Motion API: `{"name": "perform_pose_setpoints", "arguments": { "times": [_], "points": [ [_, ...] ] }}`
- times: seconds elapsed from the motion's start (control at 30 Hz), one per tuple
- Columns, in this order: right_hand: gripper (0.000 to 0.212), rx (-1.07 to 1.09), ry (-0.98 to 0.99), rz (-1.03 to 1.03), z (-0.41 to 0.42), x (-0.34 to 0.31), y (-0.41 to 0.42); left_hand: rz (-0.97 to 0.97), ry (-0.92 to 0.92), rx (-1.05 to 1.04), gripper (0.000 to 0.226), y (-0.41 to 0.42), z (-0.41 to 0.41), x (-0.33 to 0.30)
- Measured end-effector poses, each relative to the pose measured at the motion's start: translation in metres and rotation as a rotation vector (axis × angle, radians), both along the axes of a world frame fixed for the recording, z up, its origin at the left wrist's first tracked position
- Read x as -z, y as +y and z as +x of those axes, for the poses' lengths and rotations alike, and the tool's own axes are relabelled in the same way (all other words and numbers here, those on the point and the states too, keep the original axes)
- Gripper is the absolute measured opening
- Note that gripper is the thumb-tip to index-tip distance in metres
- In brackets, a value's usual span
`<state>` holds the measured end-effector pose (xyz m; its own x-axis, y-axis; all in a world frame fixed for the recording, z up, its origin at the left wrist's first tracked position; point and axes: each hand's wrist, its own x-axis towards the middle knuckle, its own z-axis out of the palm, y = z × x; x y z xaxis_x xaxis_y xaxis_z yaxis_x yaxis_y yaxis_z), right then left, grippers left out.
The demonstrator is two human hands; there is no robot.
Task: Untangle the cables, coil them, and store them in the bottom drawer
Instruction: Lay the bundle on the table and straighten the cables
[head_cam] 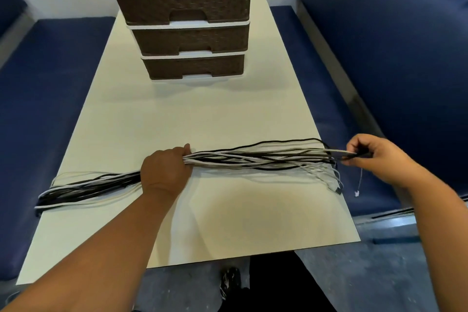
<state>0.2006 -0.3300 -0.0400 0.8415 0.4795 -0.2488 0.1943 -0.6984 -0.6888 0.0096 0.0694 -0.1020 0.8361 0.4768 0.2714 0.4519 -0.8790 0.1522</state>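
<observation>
— Where are my hands sitting right now?

— Your left hand (166, 172) is gripping the cables (253, 157) around the middle of the bundle, fingers curled over them and pressing them toward the counter (228, 114). Your right hand (374, 157) is pinching a few strand ends out past the counter's right edge, pulling them level.

— And the cables themselves?

— They are lying stretched across the near half of the counter, black, white and grey strands running roughly side by side. Between your hands they are still crossing over one another in places. To your left the loops are trailing to the counter's left edge; on the right, several plug ends (335, 185) are hanging over the edge, and one thin lead (358, 189) is dangling below your right hand.

— How far along am I?

— Early, by my reading. You are still sorting strands; nothing is looking coiled yet.

— And the drawer?

— The bottom drawer (193, 66) of the brown drawer unit (182, 5) at the far end is sitting closed, well apart from the bundle. Separating, coiling and storing are all waiting for you.
</observation>
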Motion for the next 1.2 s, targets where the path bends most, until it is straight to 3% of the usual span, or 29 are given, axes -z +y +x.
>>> {"name": "perform_pose_setpoints", "arguments": {
  "times": [0.13,0.2,0.27,0.33,0.4,0.47,0.63,0.73,0.87,1.13,1.2],
  "points": [
    [0.063,-0.070,-0.050,-0.439,-0.007,0.003,-0.001,-0.002,-0.023,0.006,0.052,0.000,-0.001,0.001],
    [0.064,0.065,-0.260,-0.387,-0.017,-0.005,0.026,-0.009,-0.019,0.006,0.051,0.000,0.000,0.001],
    [0.055,0.141,-0.425,-0.195,-0.044,-0.020,0.073,-0.009,-0.023,0.006,0.048,-0.001,0.000,0.001],
    [0.042,-0.013,-0.481,-0.009,-0.078,-0.025,0.124,-0.012,-0.026,0.009,0.047,-0.002,0.000,-0.001],
    [0.028,-0.270,-0.539,0.003,-0.102,-0.010,0.165,-0.015,-0.035,0.014,0.046,-0.002,-0.001,-0.002],
    [0.020,-0.346,-0.510,-0.066,-0.109,0.007,0.191,-0.007,-0.029,0.015,0.045,0.000,-0.001,-0.003],
    [0.023,-0.163,-0.244,-0.039,-0.093,0.008,0.200,-0.018,-0.003,0.021,0.031,0.000,-0.002,-0.006],
    [0.012,-0.041,-0.085,-0.007,-0.080,-0.006,0.182,-0.015,0.000,0.023,0.030,0.001,-0.003,-0.005],
    [0.009,-0.109,0.032,-0.081,-0.076,-0.015,0.164,-0.022,-0.001,0.029,0.029,0.001,-0.003,-0.005],
    [0.037,-0.306,-0.198,-0.293,-0.079,0.006,0.173,-0.019,-0.008,0.023,0.036,0.000,-0.002,-0.006],
    [0.029,-0.347,-0.255,-0.306,-0.078,0.008,0.172,-0.011,-0.014,0.027,0.035,0.000,-0.002,-0.004]
  ]
}}
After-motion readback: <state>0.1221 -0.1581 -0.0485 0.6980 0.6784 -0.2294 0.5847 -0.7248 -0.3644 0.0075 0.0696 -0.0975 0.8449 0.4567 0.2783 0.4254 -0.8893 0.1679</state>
